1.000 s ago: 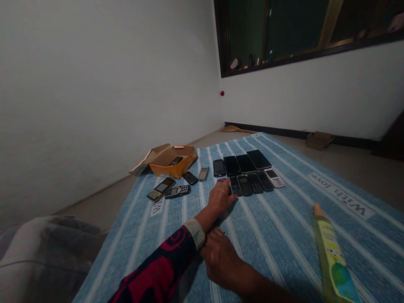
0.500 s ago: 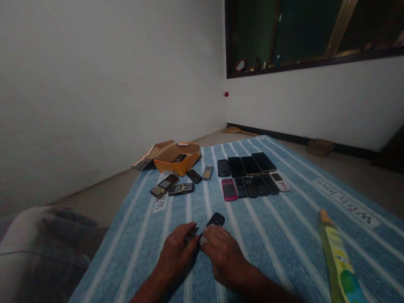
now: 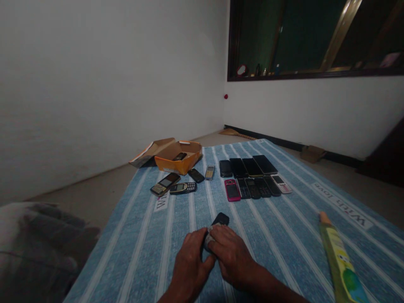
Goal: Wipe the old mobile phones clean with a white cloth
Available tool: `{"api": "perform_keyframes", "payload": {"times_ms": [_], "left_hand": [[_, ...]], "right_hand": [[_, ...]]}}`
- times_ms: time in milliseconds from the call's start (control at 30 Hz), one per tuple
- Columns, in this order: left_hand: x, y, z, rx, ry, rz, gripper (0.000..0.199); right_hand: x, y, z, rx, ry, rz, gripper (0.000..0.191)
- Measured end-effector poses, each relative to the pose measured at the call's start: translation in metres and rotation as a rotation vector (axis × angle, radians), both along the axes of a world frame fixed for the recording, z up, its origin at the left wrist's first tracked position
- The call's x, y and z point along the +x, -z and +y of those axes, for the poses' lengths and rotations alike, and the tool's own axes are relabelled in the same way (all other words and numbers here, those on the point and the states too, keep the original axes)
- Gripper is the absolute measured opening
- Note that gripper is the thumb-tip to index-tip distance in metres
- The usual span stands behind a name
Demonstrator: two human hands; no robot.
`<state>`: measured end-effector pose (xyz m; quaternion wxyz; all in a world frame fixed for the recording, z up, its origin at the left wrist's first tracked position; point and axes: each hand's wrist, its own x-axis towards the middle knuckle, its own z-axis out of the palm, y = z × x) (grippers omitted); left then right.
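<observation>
A dark phone [image 3: 221,218] lies near the middle front of the blue striped cloth [image 3: 142,235], its lower part covered by my hands. My right hand [image 3: 232,254] is closed on a small pale cloth [image 3: 208,240] and presses it against the phone. Close beside it, my left hand [image 3: 192,261] curls round the phone's lower left side, its thumb reaching toward my right fingers. The phone's lower end is hidden.
An open orange box [image 3: 176,165] with a phone inside stands at the back left, several phones near it. Two rows of phones lie right of centre, a pink one [image 3: 232,190] at the front left. A yellow-green bottle [image 3: 341,261] lies at the right.
My left hand has moved right and closed in on the phone and my right hand. The whole view has shifted slightly.
</observation>
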<state>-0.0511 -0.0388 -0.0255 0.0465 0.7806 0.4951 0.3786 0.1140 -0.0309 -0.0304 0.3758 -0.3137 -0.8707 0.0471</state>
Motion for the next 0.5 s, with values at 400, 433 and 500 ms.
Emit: {"api": "perform_keyframes", "payload": {"times_ms": [400, 433, 500], "left_hand": [[0.007, 0.014, 0.009, 0.128, -0.009, 0.079, 0.039], [0.007, 0.014, 0.01, 0.125, -0.005, 0.078, 0.039], [0.007, 0.014, 0.011, 0.104, 0.001, 0.073, 0.039]], "right_hand": [[-0.002, 0.004, 0.005, 0.012, 0.032, 0.011, 0.025], [-0.003, 0.003, 0.005, 0.007, 0.034, 0.012, 0.026], [-0.003, 0.003, 0.006, -0.005, 0.042, 0.005, 0.028]]}}
